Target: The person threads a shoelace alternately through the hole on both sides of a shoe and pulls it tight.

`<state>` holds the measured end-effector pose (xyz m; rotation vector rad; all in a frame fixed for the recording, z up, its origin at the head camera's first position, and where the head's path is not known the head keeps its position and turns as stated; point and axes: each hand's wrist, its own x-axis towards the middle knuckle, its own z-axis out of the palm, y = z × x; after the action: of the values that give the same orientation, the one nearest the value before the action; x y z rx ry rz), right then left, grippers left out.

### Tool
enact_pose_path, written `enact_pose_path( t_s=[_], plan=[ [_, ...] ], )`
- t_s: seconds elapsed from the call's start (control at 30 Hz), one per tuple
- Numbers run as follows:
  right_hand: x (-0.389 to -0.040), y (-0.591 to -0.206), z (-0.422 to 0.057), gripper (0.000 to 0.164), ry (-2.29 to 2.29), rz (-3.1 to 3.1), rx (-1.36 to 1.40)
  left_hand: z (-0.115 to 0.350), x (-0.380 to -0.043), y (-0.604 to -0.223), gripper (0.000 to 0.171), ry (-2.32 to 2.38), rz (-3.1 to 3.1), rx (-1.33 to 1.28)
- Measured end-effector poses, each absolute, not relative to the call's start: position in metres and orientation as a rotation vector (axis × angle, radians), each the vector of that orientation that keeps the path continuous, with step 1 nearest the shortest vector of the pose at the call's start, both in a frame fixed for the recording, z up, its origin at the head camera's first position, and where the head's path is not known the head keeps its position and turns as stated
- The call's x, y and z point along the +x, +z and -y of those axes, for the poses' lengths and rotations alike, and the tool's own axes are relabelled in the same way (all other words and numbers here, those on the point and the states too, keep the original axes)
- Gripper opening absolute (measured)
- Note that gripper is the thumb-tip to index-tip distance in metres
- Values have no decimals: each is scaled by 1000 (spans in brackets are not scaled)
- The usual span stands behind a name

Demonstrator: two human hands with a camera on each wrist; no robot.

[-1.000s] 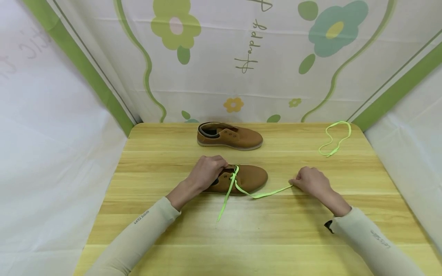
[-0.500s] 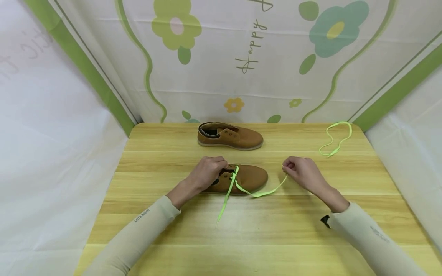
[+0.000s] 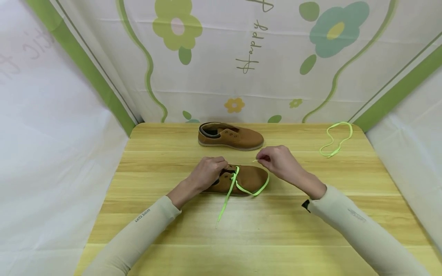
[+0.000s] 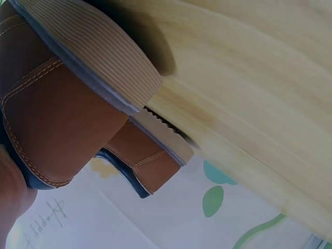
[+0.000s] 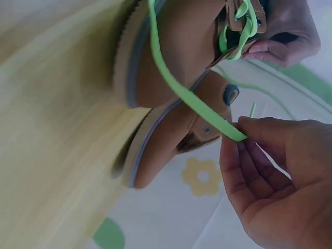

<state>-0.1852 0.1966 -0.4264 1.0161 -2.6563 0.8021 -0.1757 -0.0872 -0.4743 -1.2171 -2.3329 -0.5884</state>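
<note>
My left hand pinches the far eyelet flap of the nearer brown lace-up shoe, which stands toe to the right. A neon green shoelace passes through its front eyelets; one end trails on the table toward me. Just above the toe, my right hand pinches the lace's other end, the tip poking out beyond thumb and finger. In the right wrist view, the lace runs slack from the shoe to those fingertips. The left wrist view shows the shoe's heel; the left fingertips are hidden there.
Behind stands a matching brown shoe with bare eyelets. A second green shoelace lies looped at the table's back right corner. White printed curtains rise at the table's back edge and sides.
The right hand has moved left and up, from right of the shoe to above its toe, bringing the lace end; the lace now curves over the toe. The left hand stays put.
</note>
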Motion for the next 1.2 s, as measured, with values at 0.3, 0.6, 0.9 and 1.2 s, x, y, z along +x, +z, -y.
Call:
enact_pose_path(
  t_s=[0.3, 0.6, 0.9, 1.2],
  plan=[
    [-194, -424, -161, 13, 707, 2568, 1188, 86, -177, -473, 20, -581, 2323, -1215],
    [-194, -436, -140, 14, 681, 2532, 1267, 88, -176, -475, 16, -605, 2338, -1228],
    [-191, -444, -130, 14, 593, 2484, 1280, 90, -175, -474, 11, -656, 2331, -1223],
    [-190, -448, -129, 13, 537, 2492, 1266, 89, -175, -472, 14, -664, 2351, -1212]
  ],
)
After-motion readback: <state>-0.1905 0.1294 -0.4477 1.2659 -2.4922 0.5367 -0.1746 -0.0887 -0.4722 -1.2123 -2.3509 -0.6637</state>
